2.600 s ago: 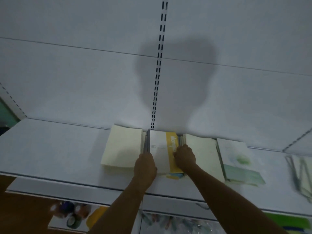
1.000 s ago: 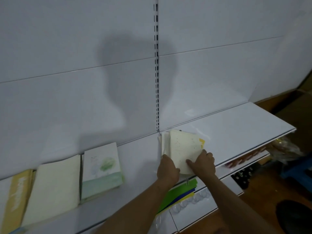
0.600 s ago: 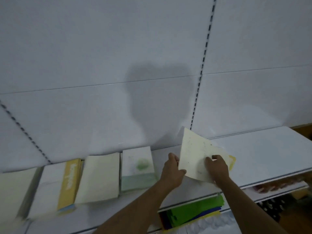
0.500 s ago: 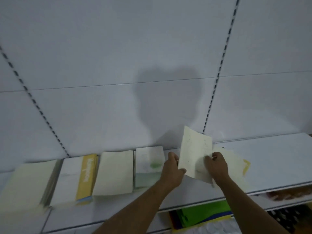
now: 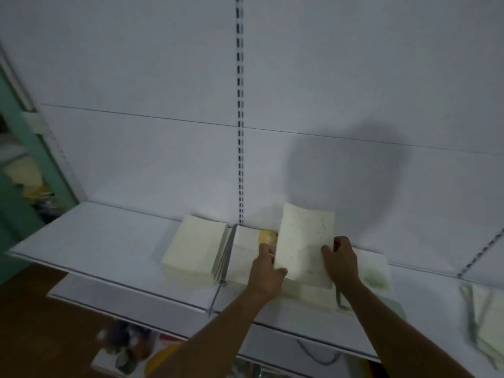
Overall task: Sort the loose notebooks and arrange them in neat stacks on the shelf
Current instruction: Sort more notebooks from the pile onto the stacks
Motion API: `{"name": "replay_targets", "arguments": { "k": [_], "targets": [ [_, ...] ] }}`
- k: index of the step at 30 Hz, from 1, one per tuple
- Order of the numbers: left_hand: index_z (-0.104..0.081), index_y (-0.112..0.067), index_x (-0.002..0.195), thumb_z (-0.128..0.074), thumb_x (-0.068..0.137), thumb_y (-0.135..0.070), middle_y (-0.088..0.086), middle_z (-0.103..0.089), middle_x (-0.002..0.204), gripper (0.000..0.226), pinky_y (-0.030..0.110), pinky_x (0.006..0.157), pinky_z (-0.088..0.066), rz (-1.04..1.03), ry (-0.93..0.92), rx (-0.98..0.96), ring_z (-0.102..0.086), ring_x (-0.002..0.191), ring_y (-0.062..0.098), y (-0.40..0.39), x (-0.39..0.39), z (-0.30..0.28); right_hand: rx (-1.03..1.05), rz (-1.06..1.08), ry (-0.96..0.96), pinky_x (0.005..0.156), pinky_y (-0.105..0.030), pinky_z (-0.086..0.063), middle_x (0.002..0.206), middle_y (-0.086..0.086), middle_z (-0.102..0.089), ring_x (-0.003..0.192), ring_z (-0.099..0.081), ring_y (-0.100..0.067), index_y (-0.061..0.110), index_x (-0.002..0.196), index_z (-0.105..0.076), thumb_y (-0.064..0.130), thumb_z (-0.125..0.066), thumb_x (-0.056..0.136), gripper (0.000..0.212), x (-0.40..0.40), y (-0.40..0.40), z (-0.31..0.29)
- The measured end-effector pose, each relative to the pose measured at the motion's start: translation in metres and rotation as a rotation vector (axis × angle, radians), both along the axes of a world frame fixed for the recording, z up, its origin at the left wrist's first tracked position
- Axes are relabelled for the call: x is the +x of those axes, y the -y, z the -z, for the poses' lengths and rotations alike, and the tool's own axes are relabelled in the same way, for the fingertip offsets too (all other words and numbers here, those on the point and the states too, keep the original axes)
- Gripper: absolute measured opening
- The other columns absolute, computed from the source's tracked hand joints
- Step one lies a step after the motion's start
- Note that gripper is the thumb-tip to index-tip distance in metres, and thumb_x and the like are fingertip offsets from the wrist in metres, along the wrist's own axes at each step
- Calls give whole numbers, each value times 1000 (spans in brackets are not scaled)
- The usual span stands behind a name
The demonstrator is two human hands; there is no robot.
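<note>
Carrying the speckled notebook [image 5: 305, 241] back from the right, both hands, left hand [image 5: 266, 271] and right hand [image 5: 341, 261], grip it at centre frame above the plain stack [image 5: 319, 296], ready for stacking.

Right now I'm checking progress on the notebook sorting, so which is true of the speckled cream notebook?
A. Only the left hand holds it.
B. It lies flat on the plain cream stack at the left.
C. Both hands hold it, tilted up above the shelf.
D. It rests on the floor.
C: the left hand and right hand both grip the speckled cream notebook, raised at a tilt above the shelf.
</note>
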State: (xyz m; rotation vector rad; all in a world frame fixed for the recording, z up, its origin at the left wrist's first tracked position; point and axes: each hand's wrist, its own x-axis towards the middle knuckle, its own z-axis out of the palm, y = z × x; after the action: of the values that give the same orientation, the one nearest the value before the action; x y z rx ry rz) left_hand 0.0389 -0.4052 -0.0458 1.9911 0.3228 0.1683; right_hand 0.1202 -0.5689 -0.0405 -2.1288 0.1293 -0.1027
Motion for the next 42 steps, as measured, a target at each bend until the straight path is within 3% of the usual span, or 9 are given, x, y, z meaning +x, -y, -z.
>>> {"name": "replay_targets", "arguments": {
  "k": [9, 13, 17, 20, 22, 27, 32, 37, 42],
  "targets": [
    [-44, -5, 114, -62, 83, 3, 13, -59, 109, 36, 15, 69, -46, -240, 4, 34, -58, 95, 21, -156, -46, 5, 63, -254, -87, 56, -20, -37, 91, 0, -62, 72, -54, -11, 12, 112, -56, 18, -59, 86, 27, -23, -173, 4],
    [-47, -4, 121, -60, 85, 2, 15, -59, 119, 39, 29, 88, -50, -314, -24, 83, -58, 105, 24, -206, -50, 12, 88, -342, -183, 69, -23, -41, 101, -2, -64, 84, -57, -17, 13, 116, -60, 18, -58, 86, 31, -30, -230, 6],
    [-50, -3, 125, -62, 85, -1, 15, -58, 124, 41, 35, 98, -49, -361, -81, 156, -57, 114, 27, -243, -41, 21, 70, -356, -281, 53, -18, -39, 87, -2, -63, 72, -56, -14, 5, 107, -65, 18, -57, 86, 26, -24, -272, 12],
    [-52, -4, 124, -62, 86, -5, 15, -56, 123, 40, 36, 99, -48, -356, -124, 242, -55, 114, 28, -258, -33, 31, 28, -338, -328, 57, -22, -42, 86, -9, -67, 74, -62, -18, -1, 105, -66, 18, -58, 84, 29, -20, -290, 21],
    [-53, -7, 124, -63, 87, -13, 14, -54, 122, 39, 32, 98, -44, -348, -158, 360, -50, 115, 26, -262, -33, 38, -24, -329, -327, 60, -24, -42, 100, -16, -68, 84, -64, -22, -2, 107, -65, 18, -58, 84, 30, -20, -295, 25],
    [-49, -13, 126, -61, 88, -22, 10, -47, 125, 40, 30, 94, -44, -336, -179, 453, -41, 119, 24, -263, -36, 52, -164, -360, -323, 71, -29, -47, 96, -13, -63, 82, -56, -21, -7, 108, -61, 18, -58, 85, 34, -16, -294, 37],
    [-51, -20, 123, -59, 88, -32, 5, -48, 124, 37, 33, 92, -44, -385, -166, 553, -44, 118, 22, -256, -34, 39, -275, -415, -304, 102, -27, -37, 144, -9, -45, 129, -45, -25, 6, 140, -43, 25, -53, 89, 56, -13, -290, 25],
    [-57, -21, 111, -56, 90, -29, 4, -54, 118, 23, 35, 88, -44, -282, -50, 557, -49, 112, 22, -213, -15, 13, -241, -391, -163, 88, -29, -45, 110, -6, -62, 100, -58, -21, 17, 113, -61, 23, -53, 88, 27, -14, -253, -5],
    [-59, -16, 100, -57, 87, -21, 6, -56, 114, 14, 38, 86, -50, -14, 87, 426, -57, 105, 23, -111, 12, -10, -298, -205, -15, 84, -24, -43, 116, -7, -65, 105, -61, -23, 11, 119, -61, 23, -54, 90, 32, -6, -145, -30]
  ]
}}
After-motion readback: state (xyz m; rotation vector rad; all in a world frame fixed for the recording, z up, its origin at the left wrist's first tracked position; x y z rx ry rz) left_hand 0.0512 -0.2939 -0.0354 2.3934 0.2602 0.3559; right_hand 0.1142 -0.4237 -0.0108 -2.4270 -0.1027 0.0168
